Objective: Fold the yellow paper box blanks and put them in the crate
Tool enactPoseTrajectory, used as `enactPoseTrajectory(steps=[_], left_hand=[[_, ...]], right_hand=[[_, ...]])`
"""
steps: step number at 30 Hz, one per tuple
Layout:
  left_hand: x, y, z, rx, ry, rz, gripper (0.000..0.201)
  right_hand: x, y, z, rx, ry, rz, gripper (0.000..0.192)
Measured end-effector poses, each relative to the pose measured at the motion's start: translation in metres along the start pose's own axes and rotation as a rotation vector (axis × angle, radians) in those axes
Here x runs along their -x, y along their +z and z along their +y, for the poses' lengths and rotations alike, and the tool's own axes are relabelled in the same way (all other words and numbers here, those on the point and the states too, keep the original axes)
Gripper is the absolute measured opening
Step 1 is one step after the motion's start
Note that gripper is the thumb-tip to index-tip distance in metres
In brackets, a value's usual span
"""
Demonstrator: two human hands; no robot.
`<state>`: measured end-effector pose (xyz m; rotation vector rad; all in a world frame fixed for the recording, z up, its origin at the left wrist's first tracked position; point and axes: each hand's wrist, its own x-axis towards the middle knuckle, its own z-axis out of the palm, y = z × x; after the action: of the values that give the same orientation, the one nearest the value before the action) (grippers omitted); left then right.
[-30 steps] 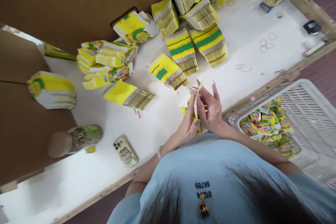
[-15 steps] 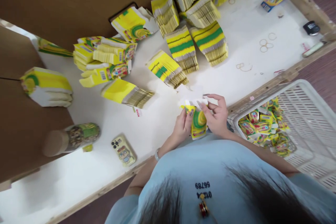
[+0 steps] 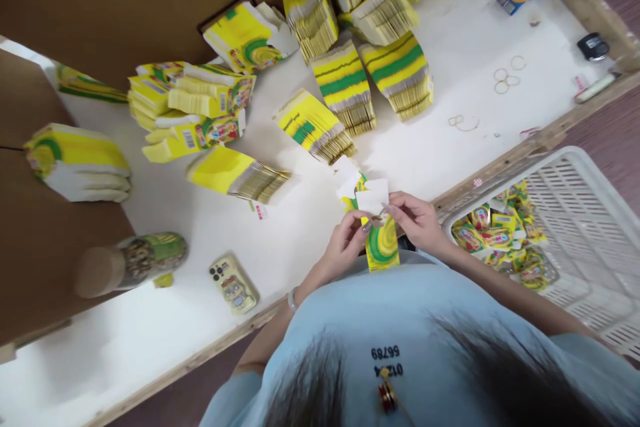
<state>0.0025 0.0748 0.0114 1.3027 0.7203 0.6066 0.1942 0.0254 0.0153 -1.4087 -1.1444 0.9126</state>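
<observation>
White tabletop point(image 3: 450, 167) edged with a wooden rim stretches out in front of me, backed by brown cardboard walls point(image 3: 125, 0). Both my hands are together just above the near edge, closed on one small yellow carton point(image 3: 383, 243). My left hand point(image 3: 345, 243) pinches its left side and my right hand point(image 3: 417, 220) grips the top right, fingertips by the white flaps point(image 3: 367, 197) that stand open at the far end.

I judge this to be the forming step: the flat blank is being squared up into a box, with the end flaps not yet tucked. The next move would call for folding those white flaps inward in order while my left hand keeps the body from collapsing, a fiddly pinch on thin card.

The carton is glossy yellow with a green swirl on the face turned toward me, and looks light and easily creased. Whether anything is inside it I cannot tell.

Bundles of flat blanks point(image 3: 345, 83) in the same yellow and green lie fanned across the middle of the table, well apart from my hands. A phone point(image 3: 233, 285) rests near my left elbow beside a jar lying on its side point(image 3: 133, 263). To my right, a white slatted crate point(image 3: 590, 213) holds a heap of small packets point(image 3: 500, 233). Loose rubber bands point(image 3: 505, 77) dot the far right.
</observation>
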Motion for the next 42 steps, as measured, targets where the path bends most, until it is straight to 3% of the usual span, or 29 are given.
enactPoseTrajectory(steps=[3, 6, 8, 15, 19, 22, 24, 26, 28, 31, 32, 34, 36, 37, 39, 42], left_hand=[[-0.002, 0.003, -0.003, -0.008, 0.056, 0.063, 0.048], [-0.001, 0.003, -0.002, -0.061, 0.08, 0.041, 0.054], [0.0, 0.0, 0.002, -0.121, 0.063, 0.02, 0.053], [-0.004, -0.004, 0.016, -0.261, -0.026, 0.039, 0.054], [-0.004, -0.005, 0.016, -0.281, 0.013, 0.032, 0.05], [-0.002, -0.006, 0.016, -0.331, 0.089, -0.012, 0.048], [-0.004, -0.007, 0.015, -0.424, 0.187, -0.06, 0.047], [-0.014, -0.012, 0.011, -0.586, 0.321, -0.032, 0.044], [-0.032, -0.022, 0.006, -0.766, 0.413, 0.13, 0.041], [-0.07, -0.043, -0.003, -0.904, 0.354, 0.404, 0.062], [-0.083, -0.05, -0.005, -0.909, 0.305, 0.424, 0.064], [-0.102, -0.061, -0.007, -0.895, 0.236, 0.376, 0.043], [-0.113, -0.067, -0.003, -0.881, 0.27, 0.329, 0.025], [-0.114, -0.067, 0.002, -0.87, 0.324, 0.333, 0.025], [-0.112, -0.063, 0.014, -0.812, 0.437, 0.371, 0.028], [-0.102, -0.05, 0.037, -0.65, 0.491, 0.406, 0.033]], right_hand=[[0.002, -0.007, 0.007, 0.095, -0.108, 0.022, 0.021], [0.004, -0.02, 0.008, 0.148, -0.234, -0.215, 0.032], [0.004, -0.026, 0.005, 0.122, -0.242, -0.323, 0.041], [0.006, -0.015, -0.02, -0.212, 0.353, -0.449, 0.051], [0.0, -0.02, -0.023, -0.284, 0.403, -0.443, 0.05], [-0.003, -0.024, -0.019, -0.38, 0.453, -0.514, 0.053], [-0.003, -0.023, -0.015, -0.44, 0.49, -0.534, 0.048], [0.0, -0.025, -0.012, -0.423, 0.514, -0.439, 0.042], [0.005, -0.041, -0.009, -0.302, 0.499, -0.276, 0.04], [0.016, -0.103, -0.004, 0.095, 0.413, -0.129, 0.04], [0.02, -0.128, -0.003, 0.307, 0.41, -0.135, 0.039], [0.027, -0.174, -0.003, 0.833, 0.463, -0.157, 0.033], [0.029, -0.193, -0.005, 1.239, 0.447, -0.115, 0.033], [0.026, -0.19, -0.007, 1.326, 0.379, -0.077, 0.036], [0.013, -0.158, -0.012, 1.234, 0.157, 0.018, 0.044], [-0.015, -0.075, -0.018, 0.767, -0.14, 0.18, 0.049]])
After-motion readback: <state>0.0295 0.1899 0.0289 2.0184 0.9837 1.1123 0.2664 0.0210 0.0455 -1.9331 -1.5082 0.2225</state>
